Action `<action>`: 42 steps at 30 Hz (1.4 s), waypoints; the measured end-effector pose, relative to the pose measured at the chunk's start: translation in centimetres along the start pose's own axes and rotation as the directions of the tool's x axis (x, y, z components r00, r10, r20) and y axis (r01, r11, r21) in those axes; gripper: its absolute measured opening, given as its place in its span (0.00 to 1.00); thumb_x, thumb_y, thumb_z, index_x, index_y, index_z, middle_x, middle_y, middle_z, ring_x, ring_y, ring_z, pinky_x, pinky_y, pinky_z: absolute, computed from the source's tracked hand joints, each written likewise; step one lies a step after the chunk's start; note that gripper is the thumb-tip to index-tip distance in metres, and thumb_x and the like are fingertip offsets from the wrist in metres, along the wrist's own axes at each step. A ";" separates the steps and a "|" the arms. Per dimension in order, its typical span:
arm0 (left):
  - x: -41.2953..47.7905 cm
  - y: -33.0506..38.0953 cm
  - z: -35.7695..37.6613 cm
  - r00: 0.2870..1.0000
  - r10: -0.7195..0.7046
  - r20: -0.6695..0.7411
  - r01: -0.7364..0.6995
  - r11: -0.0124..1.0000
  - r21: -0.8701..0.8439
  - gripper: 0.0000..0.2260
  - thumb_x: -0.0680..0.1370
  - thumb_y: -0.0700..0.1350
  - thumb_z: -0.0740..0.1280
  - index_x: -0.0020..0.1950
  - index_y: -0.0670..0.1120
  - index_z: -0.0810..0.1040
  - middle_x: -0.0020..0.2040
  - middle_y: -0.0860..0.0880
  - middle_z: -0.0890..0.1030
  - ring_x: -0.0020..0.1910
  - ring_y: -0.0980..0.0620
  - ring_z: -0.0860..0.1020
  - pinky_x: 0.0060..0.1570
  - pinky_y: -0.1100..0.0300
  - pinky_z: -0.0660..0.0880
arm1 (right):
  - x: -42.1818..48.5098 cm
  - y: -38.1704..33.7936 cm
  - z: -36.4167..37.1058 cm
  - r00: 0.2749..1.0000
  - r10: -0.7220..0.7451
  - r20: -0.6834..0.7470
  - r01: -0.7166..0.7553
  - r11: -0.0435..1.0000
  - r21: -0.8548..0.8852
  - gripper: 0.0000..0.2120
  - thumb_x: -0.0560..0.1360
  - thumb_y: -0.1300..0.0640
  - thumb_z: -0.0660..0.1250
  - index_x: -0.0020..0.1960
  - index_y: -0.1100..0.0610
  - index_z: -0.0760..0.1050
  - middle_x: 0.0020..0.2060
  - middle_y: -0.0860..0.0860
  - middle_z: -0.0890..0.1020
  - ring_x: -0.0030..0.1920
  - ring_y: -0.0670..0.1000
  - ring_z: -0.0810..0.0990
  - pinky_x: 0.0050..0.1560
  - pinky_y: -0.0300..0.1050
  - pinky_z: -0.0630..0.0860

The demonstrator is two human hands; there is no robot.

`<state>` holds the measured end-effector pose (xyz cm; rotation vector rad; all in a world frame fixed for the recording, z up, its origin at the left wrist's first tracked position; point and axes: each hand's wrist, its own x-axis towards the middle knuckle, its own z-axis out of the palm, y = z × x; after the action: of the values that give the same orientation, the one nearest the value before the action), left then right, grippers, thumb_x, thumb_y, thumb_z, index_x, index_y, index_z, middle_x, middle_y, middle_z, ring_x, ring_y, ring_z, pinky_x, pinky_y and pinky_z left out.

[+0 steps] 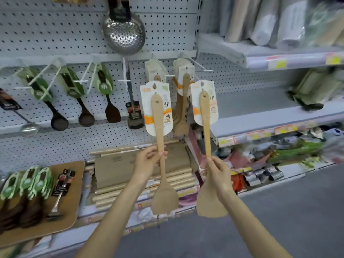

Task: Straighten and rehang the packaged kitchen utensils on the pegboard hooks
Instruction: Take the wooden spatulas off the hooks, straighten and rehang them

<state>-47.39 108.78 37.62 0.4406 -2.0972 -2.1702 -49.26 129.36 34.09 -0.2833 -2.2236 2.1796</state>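
Observation:
I hold two packaged wooden spatulas upright in front of the white pegboard [167, 30]. My left hand [149, 159] grips the handle of the left wooden spatula [163, 198], whose white-and-orange card [147, 112] points up. My right hand [218, 172] grips the handle of the right wooden spatula [205, 116], its card [214, 108] also up. Just behind them, more carded wooden spatulas [184, 94] hang on two white hooks [200, 67].
Dark ladles and turners with green cards [72, 86] hang on hooks to the left, a steel skimmer [123, 33] above. A wooden board [78, 174] at lower left carries loose packaged utensils. Rolling pins [173, 175] lie on the shelf below. Shelves of goods [279, 58] stand to the right.

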 end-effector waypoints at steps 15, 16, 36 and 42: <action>4.2 -1.3 1.7 1.000 -0.004 -0.020 0.005 1.000 0.027 0.08 0.78 0.35 0.64 0.54 0.41 0.79 0.46 0.46 0.84 0.43 0.50 0.82 0.47 0.57 0.81 | 6.8 1.5 0.2 0.996 0.056 0.074 -0.060 0.997 0.049 0.09 0.80 0.61 0.60 0.50 0.58 0.80 0.32 0.54 0.78 0.33 0.48 0.76 0.39 0.42 0.76; 4.5 -1.4 1.5 1.000 0.001 -0.022 0.000 0.999 0.032 0.08 0.78 0.35 0.64 0.54 0.42 0.79 0.46 0.46 0.84 0.44 0.49 0.82 0.47 0.57 0.81 | 7.2 1.7 0.3 0.996 0.053 0.078 -0.056 0.997 0.043 0.09 0.80 0.61 0.61 0.51 0.58 0.80 0.32 0.54 0.78 0.33 0.49 0.76 0.39 0.43 0.76; 6.5 -2.4 0.9 0.974 0.014 -0.225 -0.017 1.000 -0.012 0.09 0.77 0.34 0.64 0.55 0.40 0.79 0.39 0.51 0.85 0.37 0.55 0.83 0.41 0.61 0.81 | 16.7 2.1 3.3 0.975 0.140 0.175 -0.147 0.989 0.030 0.09 0.80 0.60 0.61 0.51 0.59 0.80 0.33 0.53 0.79 0.34 0.49 0.76 0.42 0.41 0.78; 6.0 -2.2 1.2 0.953 0.022 -0.301 -0.042 0.997 -0.058 0.10 0.77 0.33 0.64 0.55 0.41 0.79 0.37 0.53 0.85 0.36 0.58 0.83 0.41 0.64 0.80 | 20.4 1.8 4.4 0.955 0.185 0.233 -0.194 0.981 0.018 0.10 0.80 0.58 0.62 0.54 0.61 0.79 0.35 0.54 0.81 0.34 0.49 0.77 0.47 0.46 0.79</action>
<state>-53.10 108.44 34.57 0.6780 -1.8545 -1.9973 -69.70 127.85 29.84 -0.2649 -2.3542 2.4700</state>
